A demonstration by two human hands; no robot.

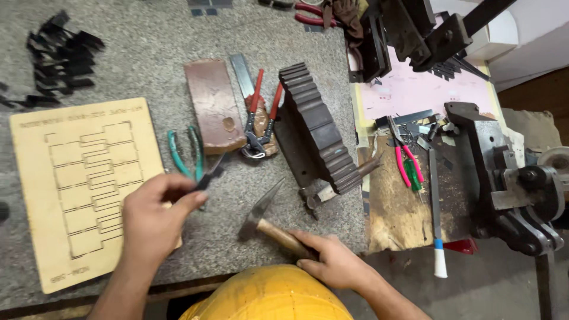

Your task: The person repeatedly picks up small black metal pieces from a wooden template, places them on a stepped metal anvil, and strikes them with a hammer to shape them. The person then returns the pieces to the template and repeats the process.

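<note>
Head view: left hand (155,214) was pinched on a small dark metal strip (208,178), held over the desk (154,53) beside the laser-cut wooden board (71,195). Right hand (333,259) gripped the wooden handle of a hammer (267,219), head resting on the desk. Green-handled pliers (186,154) lay just beyond the strip.
</note>
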